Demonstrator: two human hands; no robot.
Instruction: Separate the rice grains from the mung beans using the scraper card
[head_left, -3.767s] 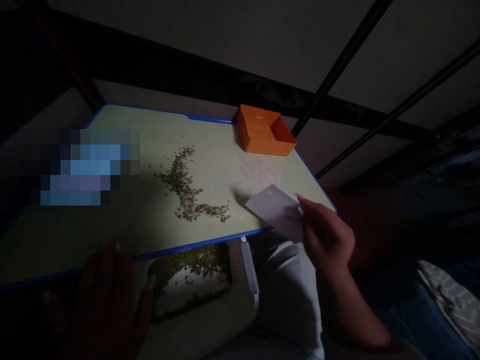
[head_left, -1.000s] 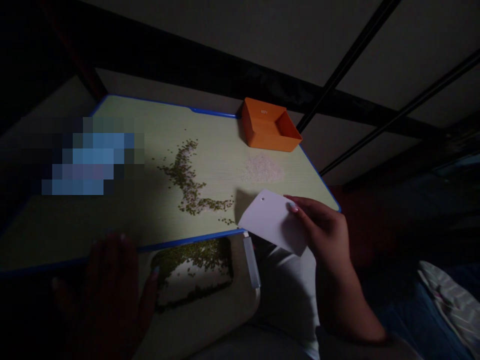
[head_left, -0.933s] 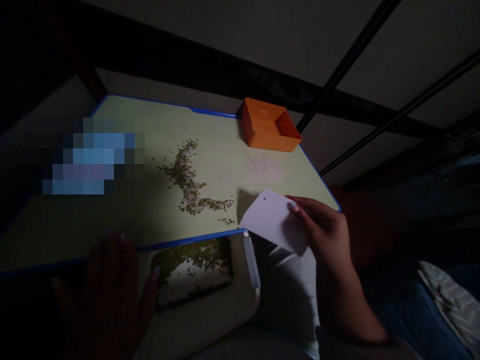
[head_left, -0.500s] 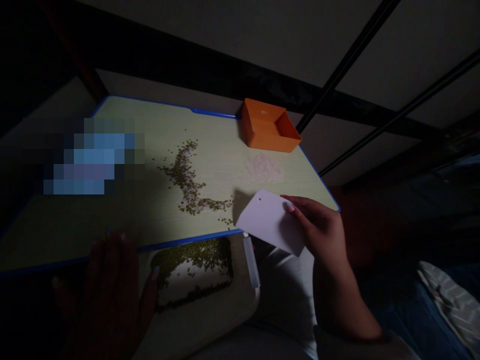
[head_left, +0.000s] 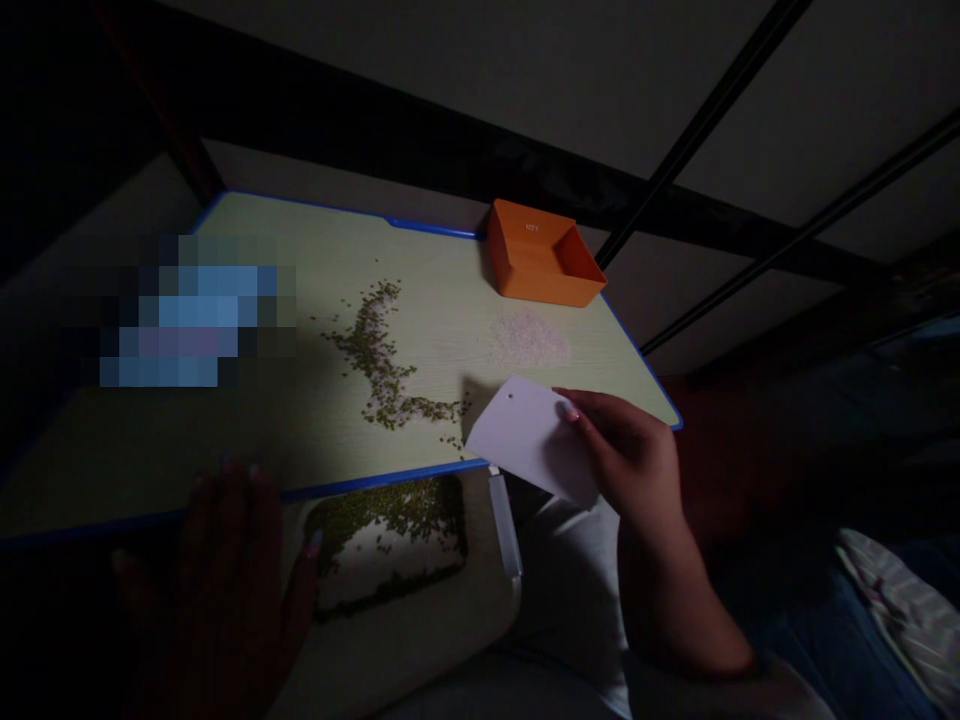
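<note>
My right hand (head_left: 626, 445) pinches a white card (head_left: 529, 435) with a small hole near one corner, thumb on top. The card is tilted over the table's front edge. Beside its left corner, small green beans (head_left: 379, 365) lie scattered in a curved band, mixed with pale grains. Beyond the card sits a small pile of white grains (head_left: 530, 338). My left hand (head_left: 225, 560), dim in shadow, has its fingers spread at the table's front edge. Just right of it, a container (head_left: 487, 600) below the table edge holds green beans over a pale bottom.
An orange open box (head_left: 547, 285) stands at the table's back right corner. On the left of the table (head_left: 300, 260) lies a blurred-out blue patch (head_left: 199, 310). A dark wall with panels rises behind. Striped cloth (head_left: 900, 595) lies at the lower right.
My right hand and the card have shifted slightly left. The whole view has moved a little; the beans, the grains and my left hand otherwise look the same.
</note>
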